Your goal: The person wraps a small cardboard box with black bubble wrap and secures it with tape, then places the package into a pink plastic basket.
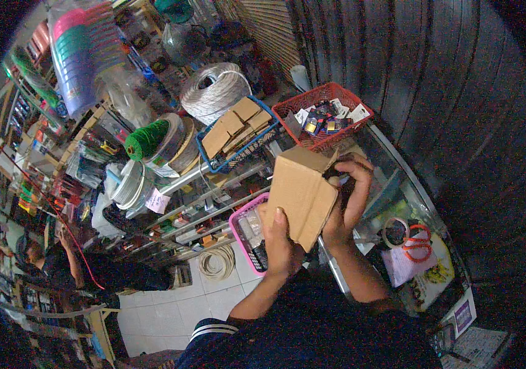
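Note:
A plain brown cardboard box (301, 193) is held up before me, tilted. My left hand (281, 240) grips its lower left part, the thumb lying on the front face. At the upper right, my right hand (348, 198) has its fingers bent by the box's top edge and flap, with its palm close along the right side; whether it grips the box is hard to tell. Just beyond stands a red plastic basket (286, 110) with packaged padlocks (311, 125) in it. Left of that, a blue basket (211, 164) holds flat cardboard pieces (226, 129). The inside of the box is hidden.
A pink basket (234, 224) is below the box. Rope (217, 90) and green twine (148, 139) stand on the glass counter at left. Tape rolls (417, 243) lie at right. A coil of cable (217, 263) rests on the tiled floor. Another person (74, 263) is at far left.

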{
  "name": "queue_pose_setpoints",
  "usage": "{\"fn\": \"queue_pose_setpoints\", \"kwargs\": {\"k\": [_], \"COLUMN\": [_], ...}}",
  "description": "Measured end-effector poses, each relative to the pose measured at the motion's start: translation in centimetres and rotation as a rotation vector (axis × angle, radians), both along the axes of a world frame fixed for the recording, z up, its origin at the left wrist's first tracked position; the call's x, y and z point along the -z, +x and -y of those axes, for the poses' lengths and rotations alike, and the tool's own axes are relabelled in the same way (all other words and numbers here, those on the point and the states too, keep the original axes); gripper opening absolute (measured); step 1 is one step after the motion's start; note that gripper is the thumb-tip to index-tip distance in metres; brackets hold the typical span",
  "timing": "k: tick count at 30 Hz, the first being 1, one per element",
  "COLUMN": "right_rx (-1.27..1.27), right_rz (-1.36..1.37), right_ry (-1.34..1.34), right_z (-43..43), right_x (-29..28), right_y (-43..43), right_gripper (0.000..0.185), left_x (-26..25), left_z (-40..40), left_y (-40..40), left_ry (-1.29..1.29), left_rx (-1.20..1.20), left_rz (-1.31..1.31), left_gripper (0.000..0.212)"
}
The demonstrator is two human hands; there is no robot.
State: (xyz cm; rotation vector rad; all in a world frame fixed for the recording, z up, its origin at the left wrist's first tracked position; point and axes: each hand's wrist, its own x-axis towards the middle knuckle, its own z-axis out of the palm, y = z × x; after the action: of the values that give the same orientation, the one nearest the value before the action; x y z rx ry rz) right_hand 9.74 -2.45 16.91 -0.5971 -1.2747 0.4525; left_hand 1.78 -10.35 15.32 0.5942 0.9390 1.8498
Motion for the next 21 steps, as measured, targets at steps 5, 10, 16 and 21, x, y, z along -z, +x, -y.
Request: {"fn": "queue_pose_setpoints", "kwargs": {"k": [5,10,16,21], "right_rx": [-0.125,-0.206,-0.252,-0.066], "right_rz": [0.051,0.079,0.013,0.788], "right_ry": [0.048,-0.001,-0.041,0.060], "right_z": [-1.3,-1.7,-1.6,-1.8], "right_x": [0.3,0.4,0.3,-0.3], "right_y": [-0.2,-0.9,-0.9,0.5], "right_gripper": [0.072,0.097,0.102,0.120], "left_x": [1.9,0.9,1.1,1.5], "left_z": [-0.3,-0.2,-0.7,-2.1], "left_y": [0.0,-0.8,-2.0,-5.8], "left_ry": [0.027,-0.075,-0.006,-0.053], "left_rx": [-0.040,0.142,0.211,0.182], "left_rz": [-0.069,-0.023,-0.214,-0.035], "left_gripper": [0.036,0.041,0.056,0.050]}}
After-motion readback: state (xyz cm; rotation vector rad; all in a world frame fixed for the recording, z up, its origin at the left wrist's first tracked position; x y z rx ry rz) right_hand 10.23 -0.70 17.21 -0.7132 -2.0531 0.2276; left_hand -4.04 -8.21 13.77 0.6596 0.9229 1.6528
